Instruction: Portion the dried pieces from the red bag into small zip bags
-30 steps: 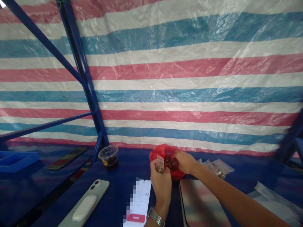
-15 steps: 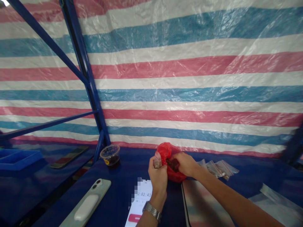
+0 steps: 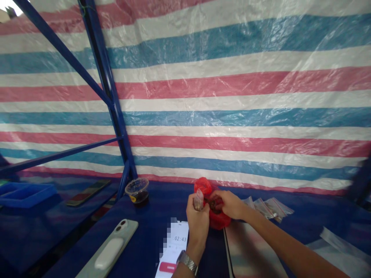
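Left hand (image 3: 197, 221): your grip's pinching a clear zip bag (image 3: 198, 200), held upright.
Right hand (image 3: 228, 204): your grip's clenched on the mouth of the red plastic bag (image 3: 220, 220), right by the dark pieces (image 3: 214, 205).
Red bag: sitting on the blue surface (image 3: 162, 200), between your hands.

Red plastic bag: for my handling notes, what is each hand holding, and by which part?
The left hand grips a small clear plastic bag by its lower end. The right hand is at the red plastic bag's mouth; its exact hold is hidden.
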The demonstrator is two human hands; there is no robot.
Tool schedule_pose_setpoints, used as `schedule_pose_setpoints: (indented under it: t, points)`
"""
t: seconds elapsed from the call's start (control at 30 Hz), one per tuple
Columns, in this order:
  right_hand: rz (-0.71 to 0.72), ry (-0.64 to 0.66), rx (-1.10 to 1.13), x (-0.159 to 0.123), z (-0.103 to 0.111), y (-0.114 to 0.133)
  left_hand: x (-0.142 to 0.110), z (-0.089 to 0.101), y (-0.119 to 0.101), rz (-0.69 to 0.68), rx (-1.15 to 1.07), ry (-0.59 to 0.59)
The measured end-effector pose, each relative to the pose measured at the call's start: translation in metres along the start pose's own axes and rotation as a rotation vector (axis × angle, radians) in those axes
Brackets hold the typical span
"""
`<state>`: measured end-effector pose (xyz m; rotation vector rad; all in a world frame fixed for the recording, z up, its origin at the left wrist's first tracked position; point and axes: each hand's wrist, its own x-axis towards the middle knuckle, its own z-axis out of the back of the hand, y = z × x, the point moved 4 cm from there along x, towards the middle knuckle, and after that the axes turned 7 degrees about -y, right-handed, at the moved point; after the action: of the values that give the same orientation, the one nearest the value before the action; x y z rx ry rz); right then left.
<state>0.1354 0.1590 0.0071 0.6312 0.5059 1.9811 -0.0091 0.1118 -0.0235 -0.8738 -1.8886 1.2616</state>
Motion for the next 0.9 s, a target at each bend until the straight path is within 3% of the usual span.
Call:
schedule_pose_setpoints:
  t: [0.23, 0.37, 0.57, 0.67, 0.9]
  points:
    - [0.052, -0.076, -0.009, 0.007, 0.026, -0.004, -0.012, 0.008, -0.015, -0.128, 0.225, 0.064]
    - [0.101, -0.113, 0.122, -0.002, 0.040, 0.014, -0.014, 0.011, -0.025, -0.224, 0.428, 0.091]
    - [0.130, -0.140, 0.269, -0.032, 0.054, 0.041, -0.017, 0.010, -0.033, -0.178, 0.529, 0.124]
    - [0.153, -0.122, 0.160, -0.043, 0.053, 0.054, -0.020, 0.009, -0.035, -0.162, 0.540, 0.135]
    - [0.215, -0.087, -0.235, -0.052, 0.049, 0.084, -0.026, 0.006, -0.040, -0.320, 0.565, 0.168]
